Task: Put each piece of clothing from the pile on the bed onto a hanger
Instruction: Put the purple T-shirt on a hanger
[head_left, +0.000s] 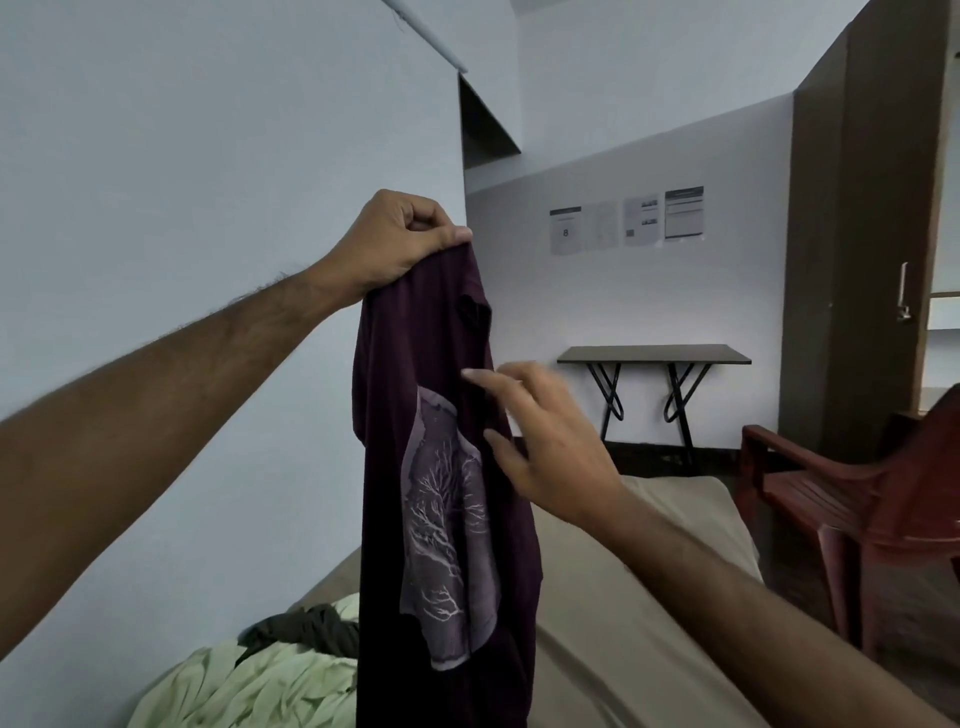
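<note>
Overhead, the left hand (400, 241) pinches the maroon T-shirt (441, 493), hanging lengthwise over the bed (649, 597); the right hand (545, 447), fingers spread, empty, reaches nearest its midsection.

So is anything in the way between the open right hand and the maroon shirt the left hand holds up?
Nothing visible. The right hand is open beside the maroon shirt, fingertips at its right edge with only air between. The left hand grips the shirt's top. No hanger is in view.
</note>
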